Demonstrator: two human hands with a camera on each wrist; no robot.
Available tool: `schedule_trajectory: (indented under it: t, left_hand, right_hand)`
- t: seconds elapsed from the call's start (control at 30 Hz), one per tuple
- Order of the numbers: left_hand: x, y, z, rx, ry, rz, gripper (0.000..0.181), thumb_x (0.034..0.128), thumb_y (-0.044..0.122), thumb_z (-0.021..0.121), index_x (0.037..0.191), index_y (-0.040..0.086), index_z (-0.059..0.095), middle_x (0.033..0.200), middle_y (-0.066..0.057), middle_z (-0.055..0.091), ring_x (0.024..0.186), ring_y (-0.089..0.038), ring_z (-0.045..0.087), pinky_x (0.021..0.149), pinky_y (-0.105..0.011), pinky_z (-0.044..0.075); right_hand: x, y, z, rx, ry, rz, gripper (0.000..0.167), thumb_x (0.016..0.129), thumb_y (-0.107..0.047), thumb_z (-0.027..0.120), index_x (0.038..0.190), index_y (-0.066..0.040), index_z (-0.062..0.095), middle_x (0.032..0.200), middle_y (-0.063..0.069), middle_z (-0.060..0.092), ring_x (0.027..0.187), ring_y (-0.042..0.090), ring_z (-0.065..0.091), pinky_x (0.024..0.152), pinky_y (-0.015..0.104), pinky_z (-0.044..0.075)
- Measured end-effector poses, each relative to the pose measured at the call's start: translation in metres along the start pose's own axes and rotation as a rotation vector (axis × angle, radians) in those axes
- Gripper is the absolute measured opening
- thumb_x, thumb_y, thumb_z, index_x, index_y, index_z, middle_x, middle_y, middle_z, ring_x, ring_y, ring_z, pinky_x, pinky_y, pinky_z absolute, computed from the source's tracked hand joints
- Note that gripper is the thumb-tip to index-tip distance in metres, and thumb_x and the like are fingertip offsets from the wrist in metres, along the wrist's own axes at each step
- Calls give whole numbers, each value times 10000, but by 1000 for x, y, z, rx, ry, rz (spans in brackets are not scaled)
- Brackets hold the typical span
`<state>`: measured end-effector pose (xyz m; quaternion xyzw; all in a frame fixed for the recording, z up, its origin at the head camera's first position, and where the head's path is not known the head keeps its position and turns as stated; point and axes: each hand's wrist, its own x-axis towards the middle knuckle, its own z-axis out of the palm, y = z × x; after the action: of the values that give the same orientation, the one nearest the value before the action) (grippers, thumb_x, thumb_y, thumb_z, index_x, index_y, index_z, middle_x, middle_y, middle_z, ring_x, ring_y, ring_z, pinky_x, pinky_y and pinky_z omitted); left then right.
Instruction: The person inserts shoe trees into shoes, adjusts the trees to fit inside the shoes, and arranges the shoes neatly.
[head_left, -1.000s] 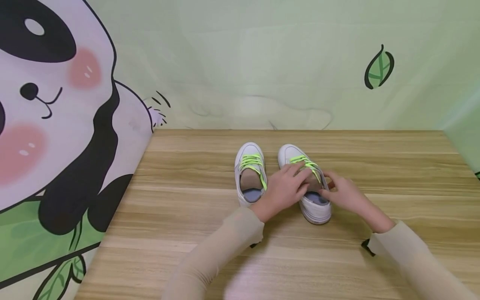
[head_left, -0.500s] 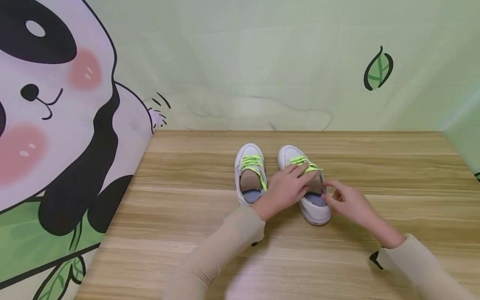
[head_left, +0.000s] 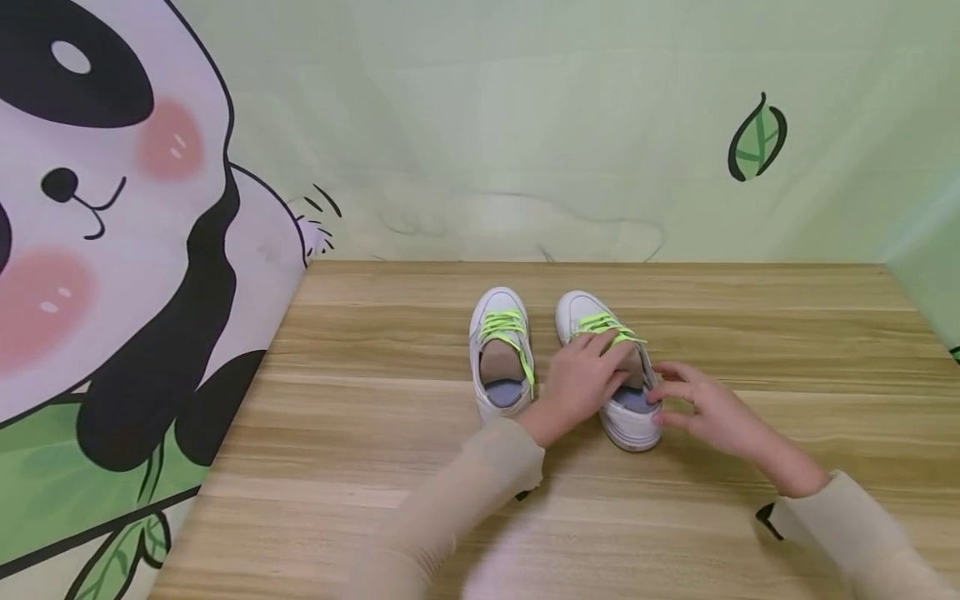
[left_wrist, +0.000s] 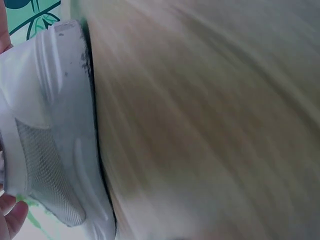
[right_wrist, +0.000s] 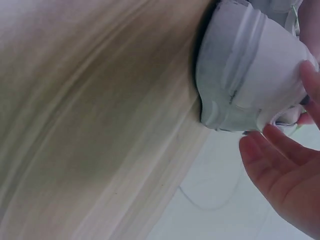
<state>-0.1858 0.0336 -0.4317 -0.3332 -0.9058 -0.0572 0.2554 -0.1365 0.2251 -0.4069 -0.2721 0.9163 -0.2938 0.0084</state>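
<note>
Two white sneakers with bright green laces are in the head view, toes pointing away. My left hand [head_left: 585, 379] reaches over the right-hand sneaker [head_left: 632, 429], its fingers bent at the tongue below the laces. At that shoe's right rear, my right hand [head_left: 708, 408] pinches the collar near the heel, fingertips at the opening. In the right wrist view the thumb [right_wrist: 311, 82] lies against the white heel [right_wrist: 272, 67]. The left wrist view shows the shoe's side with its grey mesh panel [left_wrist: 47, 162]; most of the left hand is out of frame there. The left-hand sneaker [head_left: 498, 304] stands untouched.
Both shoes rest on a wood-grain surface [head_left: 360, 433]. Behind it rises a pale green backdrop [head_left: 487, 108] with a leaf drawing [head_left: 757, 142]. A large printed panda [head_left: 150, 250] borders the left side.
My right hand has slid back along the collar toward the heel, its forearm shifting right. My left hand has moved slightly right and down. The shoes look unmoved.
</note>
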Motion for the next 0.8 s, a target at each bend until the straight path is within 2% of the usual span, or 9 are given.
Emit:
schedule_trajectory:
  t: [0.1, 0.2, 0.33, 0.4, 0.57, 0.8]
  left_hand:
    - [1, 3, 2, -9, 45, -35, 269, 820, 421, 561, 1037, 261, 551, 1145, 54, 579, 989, -126, 558, 842, -227, 449]
    - [2, 6, 4, -12, 92, -58, 218, 802, 430, 577, 937, 260, 560, 1104, 64, 598, 947, -123, 567, 816, -230, 455]
    - [5, 7, 8, 15, 147, -59, 190, 778, 434, 595, 852, 264, 555, 1052, 77, 612, 897, -111, 570, 766, -227, 462]
    - [6, 8, 9, 32, 167, -56, 186, 775, 430, 597, 842, 262, 558, 1028, 80, 618, 873, -108, 573, 737, -226, 467]
    - [9, 10, 9, 53, 195, -67, 156, 762, 411, 592, 807, 264, 562, 970, 81, 629, 799, -110, 583, 671, -230, 473]
    - [10, 13, 12, 116, 183, -83, 165, 770, 430, 555, 835, 278, 567, 911, 97, 607, 741, -105, 563, 648, -247, 465]
  right_hand:
    - [0, 0, 4, -34, 60, -39, 164, 684, -95, 719, 839, -99, 669, 1184, 209, 499, 1046, 389, 495, 779, 502, 432]
    - [1, 0, 7, -94, 147, -136, 165, 627, -71, 748, 771, -101, 673, 1079, 153, 561, 990, 315, 516, 760, 439, 433]
    - [5, 1, 10, -157, 240, -262, 186, 561, -54, 768, 709, -93, 662, 888, 62, 617, 887, 218, 523, 736, 352, 417]
    - [6, 0, 12, -163, 256, -293, 187, 549, -49, 770, 698, -82, 662, 831, 39, 623, 852, 198, 524, 717, 335, 419]
    - [6, -3, 13, -167, 254, -292, 168, 560, -43, 765, 691, -66, 662, 796, 27, 618, 832, 196, 526, 691, 360, 443]
    - [3, -5, 14, -172, 252, -291, 165, 565, -25, 763, 689, -71, 664, 794, 25, 621, 836, 201, 526, 680, 379, 461]
